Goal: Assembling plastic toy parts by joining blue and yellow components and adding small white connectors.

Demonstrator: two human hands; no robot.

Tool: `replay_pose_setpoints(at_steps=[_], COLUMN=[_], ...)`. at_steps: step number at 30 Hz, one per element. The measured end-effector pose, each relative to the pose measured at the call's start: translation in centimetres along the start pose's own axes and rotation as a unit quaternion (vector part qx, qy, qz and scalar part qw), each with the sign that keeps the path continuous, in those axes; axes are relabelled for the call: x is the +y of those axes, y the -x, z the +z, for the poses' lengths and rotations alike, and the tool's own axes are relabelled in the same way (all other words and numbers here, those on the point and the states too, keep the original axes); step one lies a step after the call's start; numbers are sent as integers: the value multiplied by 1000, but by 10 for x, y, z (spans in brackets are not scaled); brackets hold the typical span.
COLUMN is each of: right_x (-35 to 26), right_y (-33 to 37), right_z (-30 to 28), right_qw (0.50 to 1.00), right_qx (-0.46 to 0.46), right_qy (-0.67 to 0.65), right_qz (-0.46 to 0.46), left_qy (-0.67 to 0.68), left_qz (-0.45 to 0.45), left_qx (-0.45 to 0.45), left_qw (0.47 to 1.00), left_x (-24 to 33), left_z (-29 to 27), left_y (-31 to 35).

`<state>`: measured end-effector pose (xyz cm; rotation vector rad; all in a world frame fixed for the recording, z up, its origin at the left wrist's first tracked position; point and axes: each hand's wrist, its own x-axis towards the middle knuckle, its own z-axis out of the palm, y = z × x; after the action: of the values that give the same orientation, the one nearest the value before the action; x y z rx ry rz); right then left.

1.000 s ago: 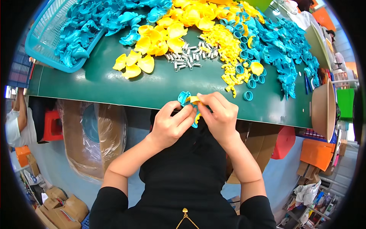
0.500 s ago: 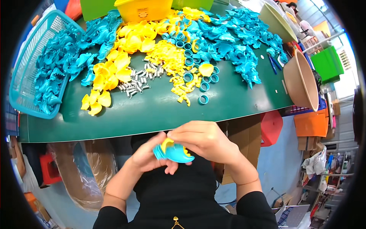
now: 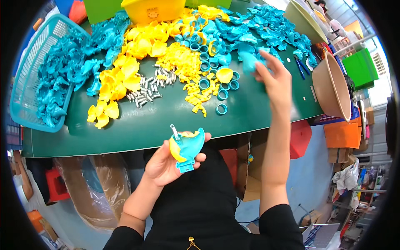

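My left hand (image 3: 166, 163) is held in front of my body, just below the green table's (image 3: 137, 123) front edge. It holds a teal and yellow plastic assembly (image 3: 186, 148) with a small metal pin sticking up from it. My right hand (image 3: 276, 79) reaches out over the table's right side. Its fingers close on a teal plastic piece (image 3: 250, 61) at the edge of the teal pile (image 3: 266, 29). Teal rings (image 3: 216, 89), small yellow pieces (image 3: 183, 62), yellow shells (image 3: 125, 79) and metal pins (image 3: 146, 88) lie between the two hands.
A teal basket (image 3: 29, 79) full of teal parts sits at the table's left end. A yellow tub (image 3: 154, 10) stands at the back. Two beige bowls (image 3: 333, 87) sit at the right. Cardboard and bagged boxes (image 3: 83, 187) are under the table.
My hands were together working on the assembly. The right hand has let go and reached forward to the teal pile, while the left hand keeps the assembly. My view shifted left.
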<state>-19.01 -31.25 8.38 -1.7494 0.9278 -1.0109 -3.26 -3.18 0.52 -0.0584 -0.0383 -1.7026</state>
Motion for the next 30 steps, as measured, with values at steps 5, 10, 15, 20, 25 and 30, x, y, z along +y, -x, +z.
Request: replay_pose_setpoints(at_steps=[5, 10, 15, 20, 25, 30], right_x=[40, 51, 41, -25, -25, -22], right_y=[77, 83, 91, 148, 168, 175], right_z=[-41, -27, -15, 25, 47, 54], right_qw=[975, 912, 916, 993, 986, 985], right_qx=[82, 113, 46, -101, -134, -119], right_qy=[179, 380, 392, -44, -79, -95], right_qz=[107, -108, -73, -48, -63, -76], left_qy=[-109, -226, -236, -370, -391, -400], left_qz=[20, 46, 69, 113, 104, 100], left_qx=[19, 85, 89, 102, 85, 75], left_qw=[994, 969, 965, 917, 911, 908], left_x=[2, -6, -13, -16, -17, -15], left_z=[0, 23, 26, 24, 26, 26], left_y=[-8, -21, -27, -24, -24, -22])
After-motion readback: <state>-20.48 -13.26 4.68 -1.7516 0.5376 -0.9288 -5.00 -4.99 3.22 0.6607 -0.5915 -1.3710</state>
